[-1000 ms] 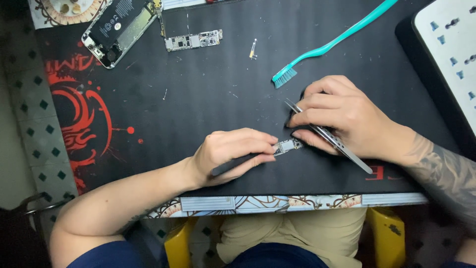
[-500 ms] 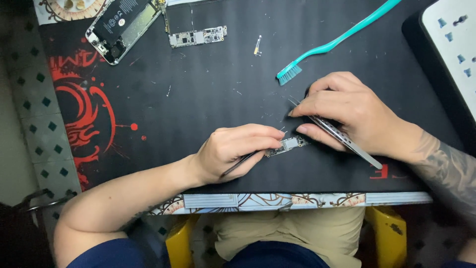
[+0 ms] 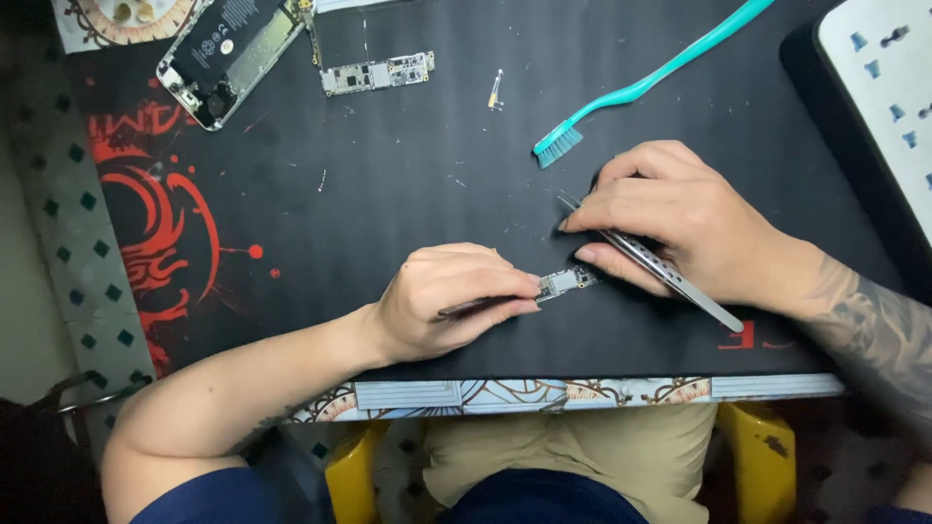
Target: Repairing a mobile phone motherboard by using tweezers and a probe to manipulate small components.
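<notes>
Both hands work at the near edge of the black desk mat with red artwork (image 3: pixel 291 194). My left hand (image 3: pixel 442 301) is curled nearly closed, fingertips pinching a thin dark rod-like tool (image 3: pixel 476 307) and pressing against the left end of a small silver-grey circuit board (image 3: pixel 568 282). I see that board lying flat on the mat, between the two hands. My right hand (image 3: pixel 680 228) is closed around slim metal tweezers (image 3: pixel 670 277); their handle end juts out toward the right, and the thumb tip touches the board's right end. I cannot tell exactly where the tweezer tips sit. Beyond the right hand lies a teal toothbrush (image 3: pixel 641 82). At the far left lie an opened phone chassis (image 3: pixel 228 53) and a longer bare logic board (image 3: pixel 377 74).
</notes>
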